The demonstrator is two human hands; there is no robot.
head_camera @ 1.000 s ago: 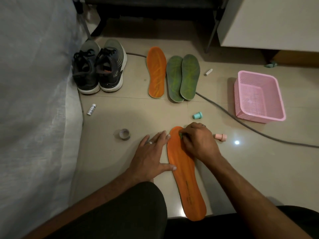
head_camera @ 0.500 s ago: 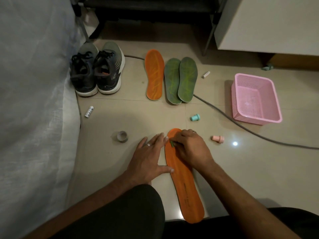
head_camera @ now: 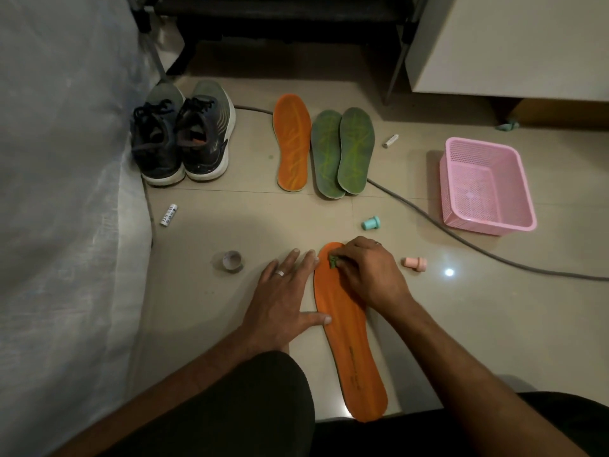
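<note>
Your right grip (head_camera: pixel 365 278) is curled tight, fingertips pinching a small green piece (head_camera: pixel 333 261) & pressing it onto the toe end of the orange insole (head_camera: pixel 352 351). Can't tell what the piece is, it's mostly hidden under your fingers. Your left grip (head_camera: pixel 283 298) is spread flat w/ fingers straight, holding nothing. It's palm down on the floor (head_camera: pixel 461 324) just left of the insole, thumb tip touching its edge approx mid-length, fingers alongside the toe end. Ring on one finger of that hand.

Insole lies flat on the floor right in front of you, btwn your legs, heel end towards you, toe end away, w/ faint print nr the heel.

Nr the toe: teal cap (head_camera: pixel 370 223) just beyond, pink cap (head_camera: pixel 416 262) to the right, both on their sides & apart from the insole. Small tape roll (head_camera: pixel 231 260) sits left of your left grip.

Further out: second orange insole (head_camera: pixel 291 146) & two green insoles (head_camera: pixel 341 150) side by side, the green ones overlapping. Dark trainers (head_camera: pixel 183 136) stand to their left, by the white sheet (head_camera: pixel 66 192). Pink mesh basket (head_camera: pixel 524 206) is far right, w/ a grey cable (head_camera: pixel 428 216) running btwn it & the insoles. One white tube (head_camera: pixel 169 215) lies nr the sheet, a smaller tube (head_camera: pixel 391 140) beyond the green insoles.
</note>
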